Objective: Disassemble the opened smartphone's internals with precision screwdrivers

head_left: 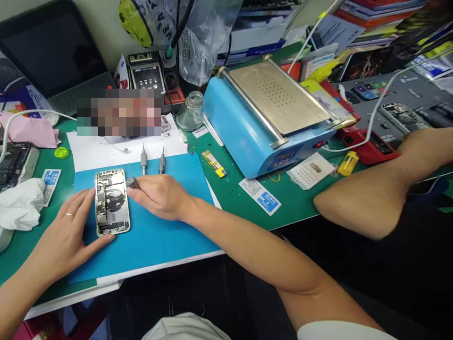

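An opened smartphone lies on a blue mat, its circuit board and inner parts exposed. My left hand rests beside it, fingers stretched along its left edge and thumb near the bottom corner. Over the phone's right edge, my right hand is closed around a small screwdriver; only its grey rounded end shows, and the tip is hidden. Just beyond that hand are two more precision screwdrivers, one light grey and one darker.
A blue heating machine with a metal plate stands right of the mat. A glass bottle is behind. White tissue lies at left, a yellow-and-silver strip near the machine. Another person's arm rests at the right edge.
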The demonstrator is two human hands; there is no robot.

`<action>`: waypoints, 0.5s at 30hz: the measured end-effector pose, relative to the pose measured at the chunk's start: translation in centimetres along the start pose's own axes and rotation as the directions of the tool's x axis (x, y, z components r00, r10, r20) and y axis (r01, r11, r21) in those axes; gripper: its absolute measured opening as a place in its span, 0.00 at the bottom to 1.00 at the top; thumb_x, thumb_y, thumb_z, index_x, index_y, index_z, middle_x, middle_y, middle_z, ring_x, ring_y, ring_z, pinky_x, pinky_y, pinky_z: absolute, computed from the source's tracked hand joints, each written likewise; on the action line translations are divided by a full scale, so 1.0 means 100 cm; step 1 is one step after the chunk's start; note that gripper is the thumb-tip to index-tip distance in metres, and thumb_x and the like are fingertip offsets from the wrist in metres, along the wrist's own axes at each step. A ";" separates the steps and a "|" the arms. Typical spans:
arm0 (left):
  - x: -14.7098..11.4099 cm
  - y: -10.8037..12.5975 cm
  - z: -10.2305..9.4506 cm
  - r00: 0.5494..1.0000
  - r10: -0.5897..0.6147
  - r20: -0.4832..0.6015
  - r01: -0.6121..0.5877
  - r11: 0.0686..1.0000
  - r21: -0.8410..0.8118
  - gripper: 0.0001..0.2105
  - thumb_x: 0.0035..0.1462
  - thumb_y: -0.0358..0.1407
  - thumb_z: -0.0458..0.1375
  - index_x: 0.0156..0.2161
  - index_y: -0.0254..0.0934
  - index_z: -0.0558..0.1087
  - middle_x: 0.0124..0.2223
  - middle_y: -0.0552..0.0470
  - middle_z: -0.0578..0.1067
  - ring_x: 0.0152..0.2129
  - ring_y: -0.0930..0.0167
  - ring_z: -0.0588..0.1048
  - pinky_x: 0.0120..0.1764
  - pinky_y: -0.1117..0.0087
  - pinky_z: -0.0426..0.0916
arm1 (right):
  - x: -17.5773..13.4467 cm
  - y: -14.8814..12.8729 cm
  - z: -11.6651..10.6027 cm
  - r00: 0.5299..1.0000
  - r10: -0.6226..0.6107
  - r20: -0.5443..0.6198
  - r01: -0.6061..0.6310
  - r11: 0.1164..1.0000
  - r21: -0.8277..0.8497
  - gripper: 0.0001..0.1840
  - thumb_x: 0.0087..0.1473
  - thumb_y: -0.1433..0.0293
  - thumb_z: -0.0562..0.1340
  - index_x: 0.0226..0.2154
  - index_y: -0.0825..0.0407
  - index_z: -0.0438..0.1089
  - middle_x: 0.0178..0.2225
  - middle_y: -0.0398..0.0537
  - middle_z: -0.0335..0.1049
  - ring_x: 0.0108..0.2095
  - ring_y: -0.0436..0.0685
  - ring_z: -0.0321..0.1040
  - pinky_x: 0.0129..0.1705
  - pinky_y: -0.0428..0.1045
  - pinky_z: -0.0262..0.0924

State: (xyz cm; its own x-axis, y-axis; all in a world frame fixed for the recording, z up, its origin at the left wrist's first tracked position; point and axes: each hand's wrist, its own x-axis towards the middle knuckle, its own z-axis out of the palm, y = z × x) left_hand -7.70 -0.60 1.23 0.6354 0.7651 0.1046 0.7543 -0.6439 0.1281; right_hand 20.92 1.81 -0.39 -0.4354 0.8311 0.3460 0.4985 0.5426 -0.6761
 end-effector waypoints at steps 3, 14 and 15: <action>0.014 -0.004 0.001 0.997 0.077 -0.014 -0.076 0.996 0.039 0.47 0.64 0.57 0.58 0.77 0.36 0.43 0.67 0.30 0.64 0.64 0.40 0.66 0.61 0.37 0.68 | 0.000 0.001 -0.003 0.998 0.052 -0.032 -0.052 0.999 -0.014 0.24 0.73 0.59 0.54 0.27 0.52 0.64 0.26 0.43 0.69 0.27 0.49 0.62 0.31 0.48 0.48; 0.041 0.006 0.012 0.986 0.134 -0.104 -0.138 0.990 -0.032 0.48 0.60 0.62 0.60 0.74 0.34 0.52 0.60 0.31 0.66 0.55 0.47 0.70 0.56 0.44 0.71 | -0.006 0.008 -0.009 0.984 0.144 -0.104 -0.146 0.989 -0.012 0.28 0.73 0.56 0.51 0.29 0.52 0.75 0.28 0.49 0.78 0.29 0.53 0.73 0.33 0.48 0.63; 0.040 0.008 0.008 0.973 0.143 -0.179 -0.159 0.984 -0.079 0.45 0.61 0.63 0.58 0.72 0.34 0.57 0.57 0.34 0.68 0.52 0.50 0.72 0.54 0.47 0.73 | -0.008 0.008 -0.009 0.982 0.153 -0.109 -0.153 0.988 0.005 0.28 0.73 0.55 0.51 0.30 0.52 0.76 0.29 0.49 0.79 0.29 0.53 0.74 0.34 0.48 0.64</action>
State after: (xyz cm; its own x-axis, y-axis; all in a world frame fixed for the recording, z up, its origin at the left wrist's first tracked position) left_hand -4.39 1.95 0.98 0.6968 0.6532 0.2963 0.6281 -0.7552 0.1875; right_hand 22.33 1.74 -0.65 -0.2696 0.9126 0.3074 0.5555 0.4081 -0.7245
